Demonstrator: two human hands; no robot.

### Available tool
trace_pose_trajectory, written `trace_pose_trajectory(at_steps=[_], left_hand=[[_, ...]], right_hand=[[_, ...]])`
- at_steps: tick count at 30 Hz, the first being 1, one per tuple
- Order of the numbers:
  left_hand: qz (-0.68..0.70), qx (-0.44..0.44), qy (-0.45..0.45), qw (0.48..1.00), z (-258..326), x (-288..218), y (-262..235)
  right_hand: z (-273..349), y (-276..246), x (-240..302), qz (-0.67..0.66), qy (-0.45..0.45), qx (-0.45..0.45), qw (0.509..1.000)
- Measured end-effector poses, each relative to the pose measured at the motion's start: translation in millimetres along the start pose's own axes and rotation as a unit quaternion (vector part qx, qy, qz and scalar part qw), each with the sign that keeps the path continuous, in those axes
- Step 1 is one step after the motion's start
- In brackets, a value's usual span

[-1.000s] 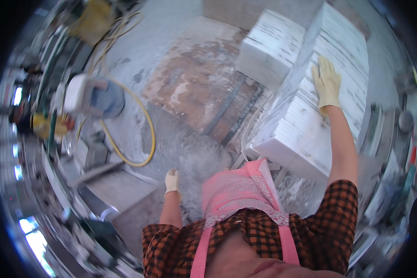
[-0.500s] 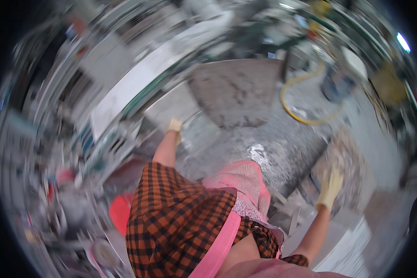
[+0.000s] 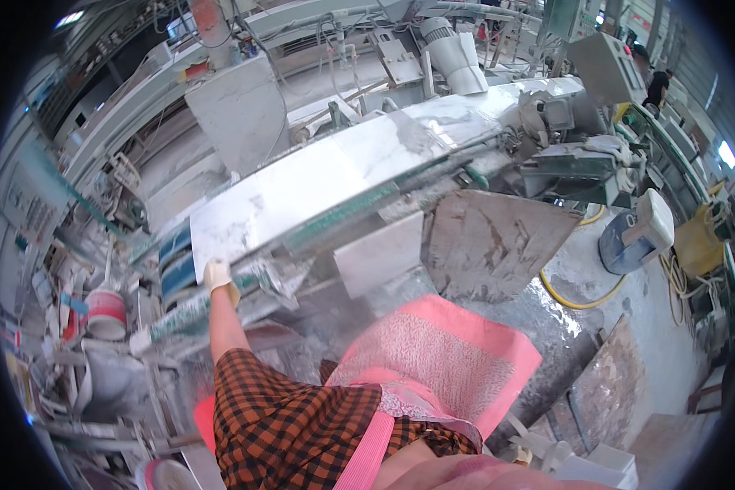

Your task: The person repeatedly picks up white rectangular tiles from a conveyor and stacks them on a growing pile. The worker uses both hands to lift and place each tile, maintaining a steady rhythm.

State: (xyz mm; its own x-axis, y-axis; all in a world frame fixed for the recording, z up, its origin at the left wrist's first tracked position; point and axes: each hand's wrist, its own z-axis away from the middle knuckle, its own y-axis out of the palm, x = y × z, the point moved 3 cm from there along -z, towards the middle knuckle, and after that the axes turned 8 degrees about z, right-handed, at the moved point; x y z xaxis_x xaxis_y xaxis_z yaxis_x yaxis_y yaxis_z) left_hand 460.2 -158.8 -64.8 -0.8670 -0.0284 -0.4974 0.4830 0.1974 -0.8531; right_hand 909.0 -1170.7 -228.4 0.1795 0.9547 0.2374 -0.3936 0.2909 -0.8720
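One gloved left hand (image 3: 218,278) meets the near left corner of the white slab (image 3: 273,208) in the head view. Its fingers look bunched against that edge, but whether they grip it or merely rest there I cannot tell. Of the right hand I cannot be sure: a small yellowish patch (image 3: 521,452), well to the near right of the slab, could be part of its glove, and its state does not show.

The slab lies flat on a roller conveyor (image 3: 347,214), with blue rollers (image 3: 177,265) just beside its left end. The step in hand looks like steadying or taking hold of the slab by its corner; shifting it would probably call for a surer hold and a second hand along the near edge, since so broad a sheet is likely heavy.

The slab's face is glossy, and more pale panels (image 3: 465,114) continue beyond its right end. Nearer than the slab and to its right stand a pale panel (image 3: 378,255) and a brown board (image 3: 498,241); farther right, a blue jug (image 3: 621,245) and a yellow hose (image 3: 580,306) are on the grey floor (image 3: 670,343). Left of the slab is a red-and-white bucket (image 3: 106,314); behind it, a grey housing (image 3: 238,114); far off to its right, a person in dark clothing (image 3: 656,90)
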Motion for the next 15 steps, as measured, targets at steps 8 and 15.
trace_pose_trajectory(at_steps=[8,15], left_hand=[[-0.122,0.008,-0.066,0.990,-131,65,-16],[-0.122,0.087,-0.118,0.982,-150,45,-29]], right_hand=[[57,28,195,0.150,-0.174,-0.058,0.972],[56,-30,319,-0.019,-0.101,-0.084,0.991]])
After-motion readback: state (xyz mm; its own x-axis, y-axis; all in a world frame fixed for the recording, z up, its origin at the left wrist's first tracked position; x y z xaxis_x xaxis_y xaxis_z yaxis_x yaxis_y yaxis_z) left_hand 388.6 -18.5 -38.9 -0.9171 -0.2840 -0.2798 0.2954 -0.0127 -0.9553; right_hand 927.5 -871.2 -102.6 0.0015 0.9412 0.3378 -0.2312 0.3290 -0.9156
